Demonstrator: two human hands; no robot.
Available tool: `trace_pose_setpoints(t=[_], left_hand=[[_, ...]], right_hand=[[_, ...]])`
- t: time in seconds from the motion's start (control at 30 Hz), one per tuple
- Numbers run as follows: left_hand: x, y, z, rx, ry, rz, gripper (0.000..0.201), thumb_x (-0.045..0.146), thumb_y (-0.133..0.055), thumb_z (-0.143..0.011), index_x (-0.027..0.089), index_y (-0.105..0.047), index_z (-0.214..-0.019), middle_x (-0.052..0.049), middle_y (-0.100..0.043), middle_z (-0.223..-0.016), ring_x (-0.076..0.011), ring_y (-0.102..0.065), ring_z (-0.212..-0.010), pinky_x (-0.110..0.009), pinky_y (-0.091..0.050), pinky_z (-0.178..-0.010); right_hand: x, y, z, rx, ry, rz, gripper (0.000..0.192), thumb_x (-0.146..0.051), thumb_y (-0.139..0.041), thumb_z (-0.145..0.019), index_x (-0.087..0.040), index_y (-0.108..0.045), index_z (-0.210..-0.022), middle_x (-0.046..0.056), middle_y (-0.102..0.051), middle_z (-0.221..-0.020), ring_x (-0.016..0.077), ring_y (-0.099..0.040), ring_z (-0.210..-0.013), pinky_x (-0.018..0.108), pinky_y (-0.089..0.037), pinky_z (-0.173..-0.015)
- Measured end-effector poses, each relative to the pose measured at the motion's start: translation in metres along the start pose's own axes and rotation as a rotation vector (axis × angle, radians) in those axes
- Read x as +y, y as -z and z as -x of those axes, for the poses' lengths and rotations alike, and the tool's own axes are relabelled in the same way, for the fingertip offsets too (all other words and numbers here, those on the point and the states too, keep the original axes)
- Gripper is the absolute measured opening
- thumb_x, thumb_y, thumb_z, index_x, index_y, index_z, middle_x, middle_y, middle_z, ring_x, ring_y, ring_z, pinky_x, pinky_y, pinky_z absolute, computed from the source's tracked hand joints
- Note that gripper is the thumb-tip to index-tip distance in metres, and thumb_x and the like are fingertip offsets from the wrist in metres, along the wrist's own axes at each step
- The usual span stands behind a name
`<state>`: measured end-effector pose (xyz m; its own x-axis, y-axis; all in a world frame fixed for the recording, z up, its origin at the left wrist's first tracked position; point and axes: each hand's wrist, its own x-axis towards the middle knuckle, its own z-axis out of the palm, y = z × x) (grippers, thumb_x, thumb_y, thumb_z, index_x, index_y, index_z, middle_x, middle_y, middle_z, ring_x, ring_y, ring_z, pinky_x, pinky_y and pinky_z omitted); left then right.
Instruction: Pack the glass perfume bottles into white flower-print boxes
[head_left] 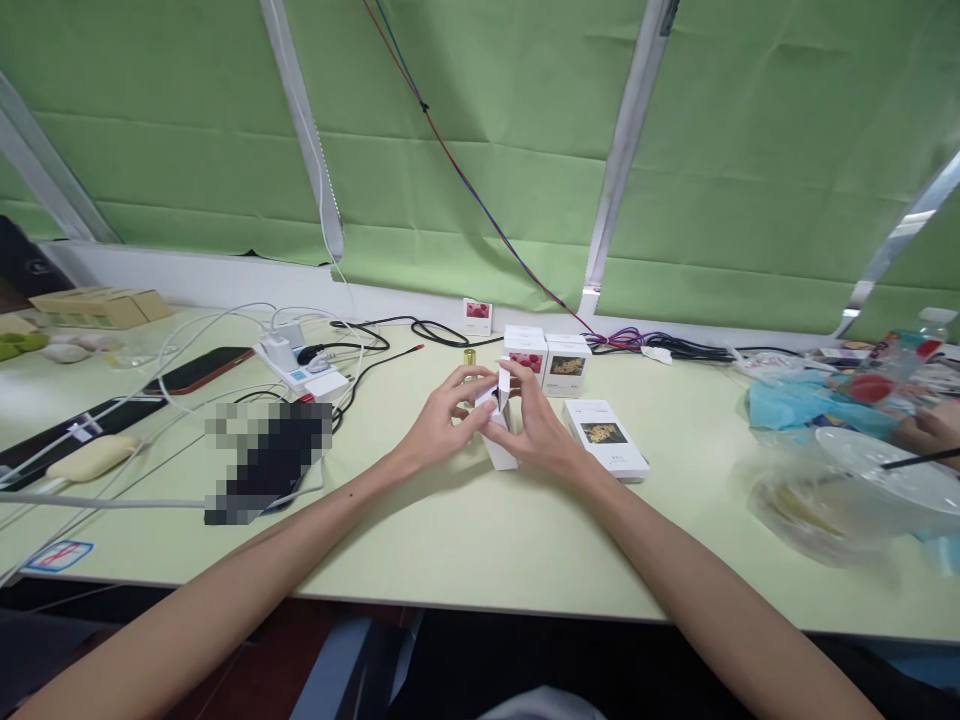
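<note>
Both my hands meet at the middle of the pale green table (465,540) around a small white carton (498,452) with its top flap raised. My left hand (442,420) grips the carton's left side. My right hand (534,425) holds its right side, with fingers at the open flap. A small gold cap or bottle (470,357) stands just behind the hands. Two upright white boxes with pictures, one red (525,352) and one yellow (567,364), stand behind. Another white box (606,437) lies flat to the right of my right hand.
A white power strip (300,372) with tangled cables, two dark phones (199,369) and a blurred dark object (270,462) lie left. A cardboard box (101,305) sits far left. Clear plastic bags (832,495) and another person's hand (930,432) are at right. Green blinds hang behind.
</note>
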<state>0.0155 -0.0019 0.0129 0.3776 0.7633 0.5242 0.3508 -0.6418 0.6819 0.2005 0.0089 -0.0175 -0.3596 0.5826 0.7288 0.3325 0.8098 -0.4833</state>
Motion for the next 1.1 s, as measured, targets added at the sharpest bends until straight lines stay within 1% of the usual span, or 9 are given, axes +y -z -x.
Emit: trace_pose_setpoints(t=[0.13, 0.37, 0.53, 0.73, 0.9, 1.1], left_hand=[[-0.0008, -0.0007, -0.0005, 0.027, -0.026, -0.004, 0.041, 0.046, -0.055, -0.095, 0.022, -0.065, -0.127, -0.012, -0.057, -0.133, -0.0230, -0.064, -0.107, -0.025, -0.059, -0.069], [-0.0014, -0.0007, 0.0001, 0.011, 0.022, 0.048, 0.044, 0.046, -0.057, -0.093, 0.023, -0.053, -0.130, -0.009, -0.061, -0.128, -0.0156, -0.064, -0.084, -0.028, -0.058, -0.069], [-0.0016, -0.0011, 0.0007, 0.006, 0.023, 0.078, 0.043, 0.044, -0.058, -0.093, 0.024, -0.051, -0.130, -0.009, -0.057, -0.132, -0.0156, -0.063, -0.087, -0.027, -0.057, -0.069], [-0.0032, -0.0012, 0.0015, 0.006, 0.015, 0.089, 0.042, 0.044, -0.059, -0.093, 0.025, -0.049, -0.130, -0.009, -0.055, -0.134, -0.0152, -0.062, -0.088, -0.028, -0.057, -0.071], [-0.0030, -0.0015, 0.0013, 0.016, 0.013, 0.088, 0.044, 0.045, -0.060, -0.092, 0.024, -0.048, -0.130, -0.010, -0.054, -0.135, -0.0164, -0.063, -0.091, -0.028, -0.057, -0.072], [-0.0015, -0.0018, 0.0017, 0.008, 0.017, 0.092, 0.044, 0.045, -0.059, -0.093, 0.025, -0.049, -0.130, -0.009, -0.055, -0.135, -0.0165, -0.064, -0.091, -0.030, -0.057, -0.073]], right_hand=[[0.0008, -0.0003, -0.0003, 0.010, 0.017, 0.017, 0.073, -0.041, -0.067, -0.090, -0.026, -0.025, -0.148, 0.015, -0.045, -0.140, 0.0274, -0.053, -0.126, 0.049, -0.049, -0.106], [-0.0002, 0.0009, -0.0002, 0.008, 0.022, 0.030, 0.072, -0.039, -0.066, -0.090, -0.027, -0.025, -0.148, 0.015, -0.044, -0.140, 0.0286, -0.053, -0.126, 0.050, -0.050, -0.105], [-0.0008, 0.0009, -0.0003, 0.010, 0.015, 0.023, 0.072, -0.038, -0.067, -0.090, -0.026, -0.025, -0.147, 0.015, -0.044, -0.140, 0.0288, -0.053, -0.126, 0.050, -0.050, -0.105], [-0.0018, 0.0011, -0.0012, 0.019, 0.034, 0.029, 0.071, -0.035, -0.068, -0.088, -0.026, -0.026, -0.146, 0.015, -0.041, -0.141, 0.0296, -0.049, -0.130, 0.051, -0.049, -0.106], [-0.0022, 0.0018, -0.0018, 0.012, 0.037, 0.025, 0.071, -0.034, -0.068, -0.087, -0.025, -0.028, -0.145, 0.015, -0.041, -0.140, 0.0302, -0.047, -0.132, 0.051, -0.049, -0.106], [-0.0014, 0.0015, -0.0020, 0.016, 0.045, 0.016, 0.070, -0.033, -0.068, -0.087, -0.025, -0.028, -0.145, 0.015, -0.041, -0.141, 0.0296, -0.046, -0.132, 0.051, -0.048, -0.106]])
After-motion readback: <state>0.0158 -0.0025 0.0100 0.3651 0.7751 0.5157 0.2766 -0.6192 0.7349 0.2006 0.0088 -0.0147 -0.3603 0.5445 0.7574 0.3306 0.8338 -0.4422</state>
